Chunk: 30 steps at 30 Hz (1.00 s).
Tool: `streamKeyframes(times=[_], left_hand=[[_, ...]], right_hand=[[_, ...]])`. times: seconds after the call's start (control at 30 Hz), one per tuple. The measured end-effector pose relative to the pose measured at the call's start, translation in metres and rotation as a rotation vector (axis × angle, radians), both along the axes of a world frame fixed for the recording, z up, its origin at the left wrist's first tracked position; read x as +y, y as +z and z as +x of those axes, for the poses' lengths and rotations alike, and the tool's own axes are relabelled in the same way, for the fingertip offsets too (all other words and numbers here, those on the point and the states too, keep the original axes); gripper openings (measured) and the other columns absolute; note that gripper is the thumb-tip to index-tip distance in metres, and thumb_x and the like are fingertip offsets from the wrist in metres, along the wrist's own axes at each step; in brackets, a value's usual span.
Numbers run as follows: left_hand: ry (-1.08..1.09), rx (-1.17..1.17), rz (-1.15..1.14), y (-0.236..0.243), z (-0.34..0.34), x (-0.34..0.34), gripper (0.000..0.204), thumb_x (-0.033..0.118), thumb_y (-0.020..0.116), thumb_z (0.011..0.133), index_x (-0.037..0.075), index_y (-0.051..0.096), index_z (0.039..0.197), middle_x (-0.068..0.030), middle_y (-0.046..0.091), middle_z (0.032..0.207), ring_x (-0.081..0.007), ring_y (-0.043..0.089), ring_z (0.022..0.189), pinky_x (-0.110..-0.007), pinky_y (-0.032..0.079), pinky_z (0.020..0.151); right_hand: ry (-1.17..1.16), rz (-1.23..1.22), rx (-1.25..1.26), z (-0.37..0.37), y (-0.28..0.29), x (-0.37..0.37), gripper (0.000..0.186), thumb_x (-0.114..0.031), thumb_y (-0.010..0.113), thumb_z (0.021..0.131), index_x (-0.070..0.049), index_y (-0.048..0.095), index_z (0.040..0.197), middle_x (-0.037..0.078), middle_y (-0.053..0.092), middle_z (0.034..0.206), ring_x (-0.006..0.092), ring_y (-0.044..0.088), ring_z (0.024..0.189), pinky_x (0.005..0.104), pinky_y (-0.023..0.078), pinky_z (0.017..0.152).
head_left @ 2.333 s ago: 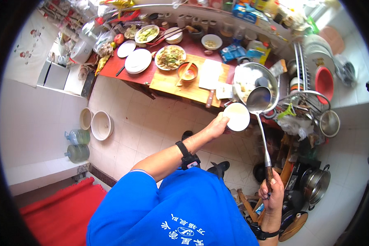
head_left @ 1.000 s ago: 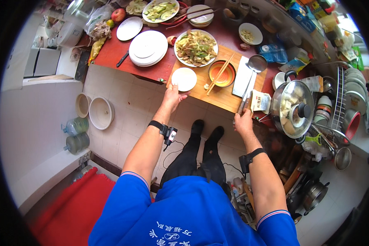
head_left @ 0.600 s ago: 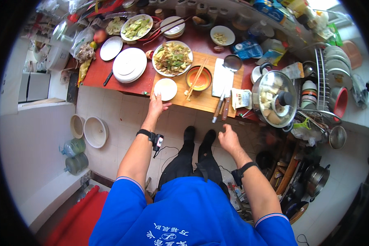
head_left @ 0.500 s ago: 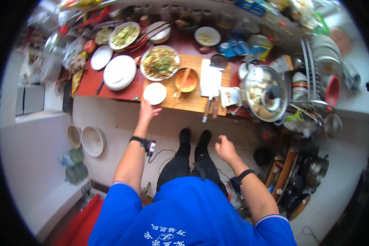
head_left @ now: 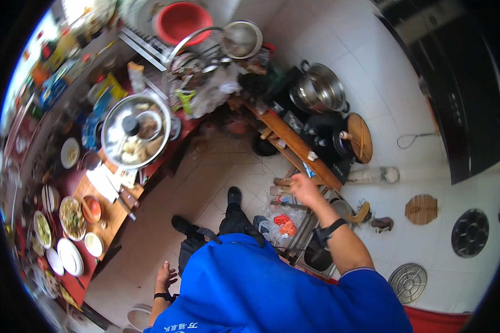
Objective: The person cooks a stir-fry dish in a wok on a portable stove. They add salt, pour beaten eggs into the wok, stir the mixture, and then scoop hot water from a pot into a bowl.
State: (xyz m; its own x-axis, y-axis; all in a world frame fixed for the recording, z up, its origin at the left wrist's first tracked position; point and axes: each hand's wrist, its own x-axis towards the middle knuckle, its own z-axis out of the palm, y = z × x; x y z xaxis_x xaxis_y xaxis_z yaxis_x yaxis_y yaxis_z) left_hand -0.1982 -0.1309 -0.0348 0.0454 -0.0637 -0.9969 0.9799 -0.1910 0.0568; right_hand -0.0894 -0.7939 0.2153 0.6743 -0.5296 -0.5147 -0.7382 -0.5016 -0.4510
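Note:
My left hand (head_left: 165,276) hangs low at my left side, over the floor. Its fingers are spread and it holds nothing. My right hand (head_left: 306,190) is out in front to the right, beside the wooden edge (head_left: 286,136) of the stove counter. Its fingers are loosely curled, and nothing shows in them. On that counter are a steel pot (head_left: 318,87) and a dark pan with a round wooden lid (head_left: 360,139). At my left, the red table holds a lidded steel pot of food (head_left: 129,114), a cutting board (head_left: 125,206), a cleaver (head_left: 101,182) and a white bowl (head_left: 94,244).
Several plates (head_left: 70,256) and filled dishes (head_left: 72,215) crowd the table. A red basin (head_left: 183,23) and a strainer (head_left: 241,40) stand at the back. Below my right arm are a sink (head_left: 318,258) and plastic bags (head_left: 283,225). Round steamer racks (head_left: 408,282) hang on the right wall.
My view and body have turned right, toward the stove. My left hand has left the white bowl's edge and dropped to my side. The right hand now reaches beside the stove counter.

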Motion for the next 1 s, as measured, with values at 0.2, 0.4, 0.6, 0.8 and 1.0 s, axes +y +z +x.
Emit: streamKeyframes(times=[0.2,0.4,0.6,0.8,1.0], left_hand=[[-0.300,-0.046,-0.024,0.055,0.089,-0.139,0.072,0.056,0.042,0.105,0.010,0.027,0.159,-0.0231,0.047,0.152,-0.0449,0.053,0.130,-0.062,0.046,0.102],[-0.722,-0.046,0.050,0.117,0.111,-0.283,0.073,0.064,0.042,0.102,0.008,0.050,0.147,-0.0232,0.059,0.140,-0.0417,0.060,0.122,-0.059,0.052,0.094],[-0.818,-0.256,0.181,0.130,0.137,-0.360,0.065,0.057,0.049,0.103,0.000,0.066,0.130,-0.0225,0.072,0.117,-0.0348,0.070,0.105,-0.046,0.058,0.086],[-0.677,-0.318,0.142,0.124,0.159,-0.391,0.060,0.050,0.052,0.104,0.001,0.059,0.138,-0.0194,0.069,0.125,-0.0325,0.069,0.109,-0.043,0.057,0.087],[-0.556,-0.220,0.038,0.101,0.192,-0.407,0.058,0.048,0.049,0.105,0.005,0.054,0.143,-0.0162,0.066,0.132,-0.0308,0.065,0.117,-0.046,0.055,0.092]], right_hand=[[-0.335,-0.395,-0.337,-0.019,0.077,-0.281,0.023,-0.021,0.063,0.092,-0.003,0.069,0.106,0.020,0.074,0.093,0.0356,0.071,0.089,0.0443,0.056,0.082],[-0.351,-0.745,0.144,-0.001,0.054,-0.467,0.038,-0.030,0.062,0.091,0.004,0.070,0.105,0.030,0.071,0.107,0.0456,0.067,0.107,0.0514,0.053,0.092],[-0.342,-0.663,0.261,0.017,0.048,-0.498,0.046,-0.037,0.063,0.095,0.006,0.067,0.112,0.031,0.069,0.113,0.0474,0.067,0.108,0.0543,0.054,0.091],[-0.269,-0.712,0.209,0.007,0.036,-0.513,0.039,-0.034,0.061,0.097,0.005,0.066,0.103,0.030,0.069,0.103,0.0483,0.067,0.100,0.0551,0.054,0.086],[-0.211,-0.777,0.004,0.013,0.075,-0.513,0.036,-0.031,0.062,0.097,0.003,0.063,0.087,0.027,0.065,0.081,0.0456,0.064,0.080,0.0548,0.048,0.072]])
